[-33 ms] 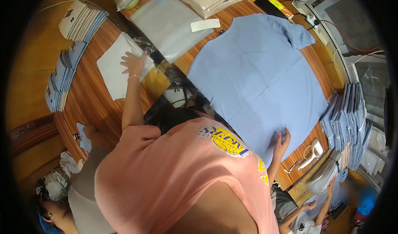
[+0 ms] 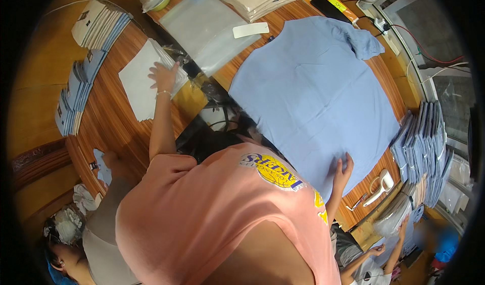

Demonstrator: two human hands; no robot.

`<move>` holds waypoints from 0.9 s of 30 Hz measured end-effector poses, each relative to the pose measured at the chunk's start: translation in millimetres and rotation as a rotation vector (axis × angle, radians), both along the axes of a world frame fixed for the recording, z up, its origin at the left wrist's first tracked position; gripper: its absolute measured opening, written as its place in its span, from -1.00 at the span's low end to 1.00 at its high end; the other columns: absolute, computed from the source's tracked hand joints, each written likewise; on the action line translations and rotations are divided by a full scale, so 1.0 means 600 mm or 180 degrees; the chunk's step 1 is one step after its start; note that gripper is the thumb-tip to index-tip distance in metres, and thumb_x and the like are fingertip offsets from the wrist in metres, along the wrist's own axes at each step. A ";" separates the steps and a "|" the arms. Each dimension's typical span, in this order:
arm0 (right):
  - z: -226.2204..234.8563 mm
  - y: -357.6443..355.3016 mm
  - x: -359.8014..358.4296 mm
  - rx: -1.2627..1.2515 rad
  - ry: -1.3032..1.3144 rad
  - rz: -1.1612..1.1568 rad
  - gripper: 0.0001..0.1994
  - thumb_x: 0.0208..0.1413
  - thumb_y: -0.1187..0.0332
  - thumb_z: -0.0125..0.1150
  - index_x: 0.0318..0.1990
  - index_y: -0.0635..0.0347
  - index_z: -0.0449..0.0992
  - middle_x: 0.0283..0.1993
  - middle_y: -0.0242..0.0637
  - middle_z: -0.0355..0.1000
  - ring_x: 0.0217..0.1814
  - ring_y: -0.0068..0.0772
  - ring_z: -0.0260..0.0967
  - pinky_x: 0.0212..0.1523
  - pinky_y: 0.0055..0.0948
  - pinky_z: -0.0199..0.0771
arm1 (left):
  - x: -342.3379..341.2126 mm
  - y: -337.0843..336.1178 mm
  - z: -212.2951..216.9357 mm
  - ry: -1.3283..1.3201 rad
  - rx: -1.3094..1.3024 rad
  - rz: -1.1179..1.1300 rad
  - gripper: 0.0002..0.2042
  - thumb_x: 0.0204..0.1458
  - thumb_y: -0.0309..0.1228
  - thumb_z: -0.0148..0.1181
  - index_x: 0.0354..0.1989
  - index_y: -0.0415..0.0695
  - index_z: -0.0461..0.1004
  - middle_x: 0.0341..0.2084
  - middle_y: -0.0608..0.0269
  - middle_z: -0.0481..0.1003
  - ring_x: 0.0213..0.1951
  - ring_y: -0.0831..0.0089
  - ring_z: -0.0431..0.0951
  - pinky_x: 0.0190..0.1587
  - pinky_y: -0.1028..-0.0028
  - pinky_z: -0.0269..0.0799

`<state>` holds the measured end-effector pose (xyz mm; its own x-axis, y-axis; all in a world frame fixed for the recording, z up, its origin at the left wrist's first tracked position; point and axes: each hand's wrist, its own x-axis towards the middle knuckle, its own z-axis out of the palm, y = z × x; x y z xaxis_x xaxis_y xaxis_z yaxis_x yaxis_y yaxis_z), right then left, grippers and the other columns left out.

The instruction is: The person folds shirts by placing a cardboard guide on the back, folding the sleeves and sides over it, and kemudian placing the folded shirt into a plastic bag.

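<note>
Spread flat across the wooden surface, a soft light-blue shirt lies with its collar far from the person. Right hand presses its near hem, fingers splayed. Left hand, fingers spread, rests on a stack of white paper sheets well to the left.

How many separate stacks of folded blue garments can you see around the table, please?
3: one fanned stack at the right edge, beside the spread blue shirt; one at the left edge; one at the upper left. More may be hidden behind the person.
</note>
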<state>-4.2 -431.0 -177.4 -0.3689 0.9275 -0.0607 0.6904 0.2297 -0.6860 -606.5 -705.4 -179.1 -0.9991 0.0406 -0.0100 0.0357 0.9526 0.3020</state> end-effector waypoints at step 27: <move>0.217 0.051 -0.319 -0.2111 0.2281 0.0668 -0.40 -0.12 0.46 0.31 0.13 0.26 0.22 -0.01 -0.12 0.39 -0.03 -0.40 0.37 -0.02 -0.44 0.35 | 0.238 0.357 0.285 -0.3111 0.1036 -0.4677 -0.71 0.07 -0.39 0.04 -0.06 -0.24 0.40 -0.17 0.16 0.48 -0.13 0.46 0.44 -0.04 0.51 0.31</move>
